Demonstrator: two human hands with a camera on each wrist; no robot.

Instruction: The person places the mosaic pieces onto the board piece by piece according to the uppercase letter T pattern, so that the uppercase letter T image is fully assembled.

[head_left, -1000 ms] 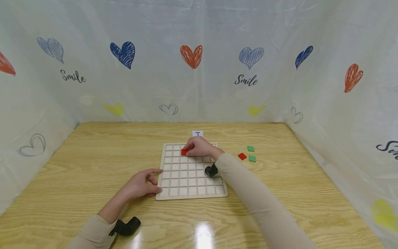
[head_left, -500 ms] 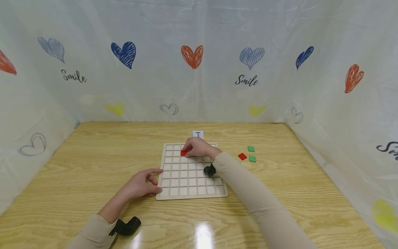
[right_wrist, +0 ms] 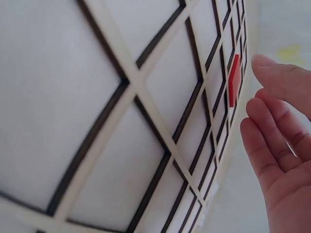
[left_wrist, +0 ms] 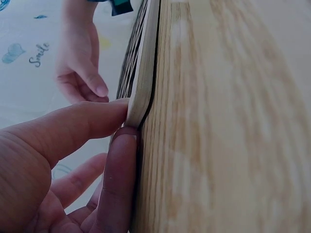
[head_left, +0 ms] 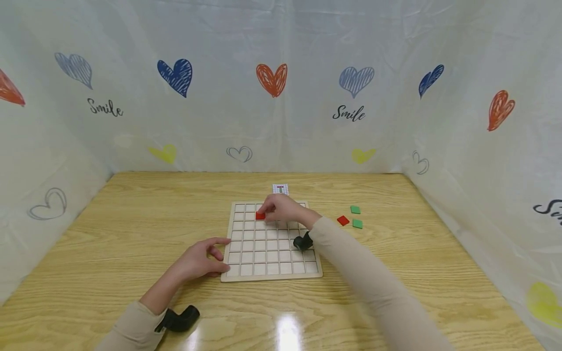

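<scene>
A light wooden grid board (head_left: 260, 257) lies on the table. My left hand (head_left: 197, 261) holds its near left corner; in the left wrist view the thumb (left_wrist: 99, 119) lies on the rim, and a finger (left_wrist: 121, 170) bears against the edge just below. A red square tile (head_left: 260, 215) sits in a cell towards the far side of the board, raised slightly above the grid in the right wrist view. My right hand (head_left: 283, 208) hovers beside it, thumb and fingers parted, with a gap to the tile (right_wrist: 234, 82) in the right wrist view. Its palm hides several cells.
To the right of the board lie another red tile (head_left: 343, 221) and two green tiles (head_left: 355, 209). A small printed pattern card (head_left: 280, 188) lies behind the board. A white curtain (head_left: 307, 141) with hearts rises along the table's back and sides.
My right fingers have loosened from the red tile, and the right forearm has shifted a little to the right. The tile stays in its cell. My left hand keeps its place.
</scene>
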